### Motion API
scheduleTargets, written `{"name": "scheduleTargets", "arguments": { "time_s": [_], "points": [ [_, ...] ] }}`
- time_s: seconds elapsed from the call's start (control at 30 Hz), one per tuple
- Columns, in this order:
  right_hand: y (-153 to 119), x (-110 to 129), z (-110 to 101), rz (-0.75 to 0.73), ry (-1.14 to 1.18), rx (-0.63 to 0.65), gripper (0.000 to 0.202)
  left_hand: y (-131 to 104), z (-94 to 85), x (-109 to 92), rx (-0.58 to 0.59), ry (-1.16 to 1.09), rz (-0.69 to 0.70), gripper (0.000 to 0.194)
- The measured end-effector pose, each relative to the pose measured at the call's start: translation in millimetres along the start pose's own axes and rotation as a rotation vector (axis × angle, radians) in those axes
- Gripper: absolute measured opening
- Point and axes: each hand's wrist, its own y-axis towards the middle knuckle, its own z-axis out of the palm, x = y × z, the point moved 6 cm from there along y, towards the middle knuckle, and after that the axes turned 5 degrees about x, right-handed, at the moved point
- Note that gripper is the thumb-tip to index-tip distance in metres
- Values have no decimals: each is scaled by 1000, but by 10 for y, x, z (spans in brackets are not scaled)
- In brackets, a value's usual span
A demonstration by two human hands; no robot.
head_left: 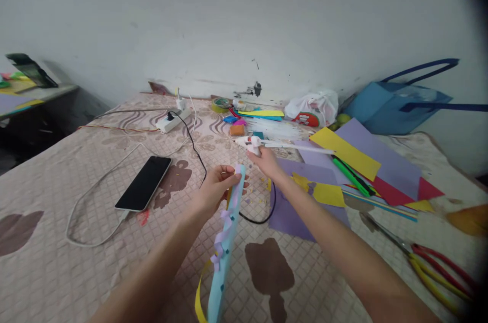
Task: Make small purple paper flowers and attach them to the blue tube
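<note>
My left hand [218, 187] pinches the far end of a long light-blue paper strip [227, 252], which runs toward me. Lilac ribbon curls [221, 236] and small dark dots sit along the strip, and a yellow paper band [199, 300] loops out at its near left side. In my right hand [266, 161] is a white hot glue gun [251, 143], its nozzle pointing left. A long white glue stick [301, 147] sticks out of the gun's back. The gun is beyond the strip's far end, apart from it. A black cord [254, 222] curves below my right hand.
A black-screened phone [144, 183] on a white cable lies left, near a power strip [173, 120]. Purple paper [290, 219], a yellow sheet [345, 153], a green cutter [353, 175] and scissors [409, 252] lie right. Tape [220, 105], a plastic bag [313, 108] and a blue bag [381, 107] stand by the wall.
</note>
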Motion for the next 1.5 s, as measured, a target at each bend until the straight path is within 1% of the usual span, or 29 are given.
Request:
{"name": "scheduleTargets", "arguments": {
  "time_s": [0.1, 0.17, 0.3, 0.4, 0.47, 0.5, 0.6, 0.73, 0.8, 0.83, 0.9, 1.0, 1.03, 1.1, 1.2, 1.27, 1.33, 1.4, 1.43, 1.5],
  "points": [
    [327, -26, 169, -30, -5, 10, 27, -6, 37, 32, 9, -19, -16, 22],
    [434, -49, 257, -52, -18, 20, 26, -12, 55, 48, 9, -27, -28, 22],
    [441, -105, 357, -89, -35, 42, 26, -14, 78, 80, 9, -36, -49, 22],
    [378, -133, 329, -113, -12, 37, 36, 2, 72, 108, 10, -39, -53, 25],
    [329, -154, 231, -116, 12, 28, 41, 15, 62, 123, 11, -44, -52, 27],
    [297, -167, 151, -113, 24, 21, 41, 21, 59, 127, 14, -47, -49, 28],
    [128, -229, -200, -105, 60, 6, 30, 30, 57, 130, 21, -48, -37, 27],
    [-309, -383, -735, -95, 62, -24, 19, 37, 74, 138, 22, -22, -46, 25],
    [-570, -498, -893, -68, 46, -32, 18, 50, 96, 151, 34, -13, -51, 24],
    [-695, -561, -925, -46, 33, -25, 18, 59, 107, 161, 39, -7, -54, 24],
    [-914, -663, -899, -13, 27, 14, 18, 82, 133, 186, 48, 13, -61, 25],
    [-1138, -727, -746, -9, -7, 66, 15, 112, 189, 224, 71, 44, -65, 27],
    [-1185, -731, -696, -12, -28, 64, 13, 118, 210, 236, 80, 53, -65, 29],
    [-1245, -737, -626, -8, -70, 29, 10, 123, 245, 260, 97, 74, -66, 33],
    [-1287, -765, -586, 14, -98, -43, 5, 123, 269, 290, 112, 107, -63, 35],
    [-1301, -787, -577, 21, -95, -58, 3, 123, 265, 306, 112, 122, -59, 35],
    [-1309, -792, -582, 23, -87, -57, 7, 123, 255, 316, 102, 128, -55, 34],
    [-1309, -772, -598, 31, -27, -45, 9, 121, 256, 321, 99, 126, -54, 34],
    [-1302, -755, -604, 43, 46, -31, 10, 119, 261, 324, 99, 119, -55, 34],
    [-1275, -703, -593, 81, 268, 22, 14, 112, 278, 326, 103, 101, -58, 36]
  ]
}}
